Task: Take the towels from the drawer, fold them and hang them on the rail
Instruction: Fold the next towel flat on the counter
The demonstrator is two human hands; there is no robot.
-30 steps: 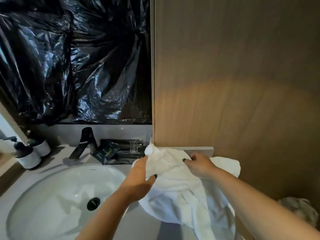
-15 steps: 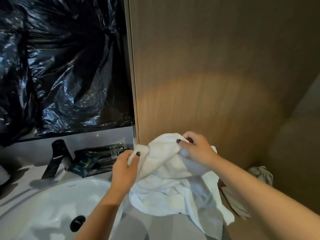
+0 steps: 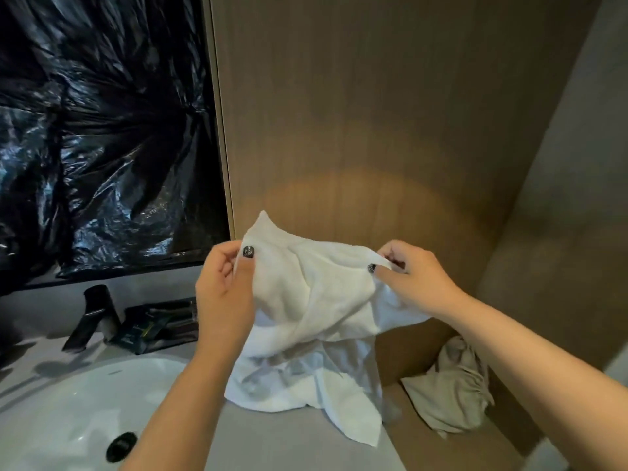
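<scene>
Towel (image 3: 316,300), white, crumpled, held up above counter (image 3: 299,440), just right of sink (image 3: 68,402), lower folds draping onto counter. Left hand (image 3: 222,294) pinching top left edge; right hand (image 3: 411,280) pinching top right edge. Faucet (image 3: 91,314) behind sink. Beige cloth (image 3: 452,392) lower, right of counter.

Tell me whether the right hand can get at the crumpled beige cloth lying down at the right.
Probably not yet: the right hand is pinching the white towel, though nothing blocks the beige cloth.
</scene>
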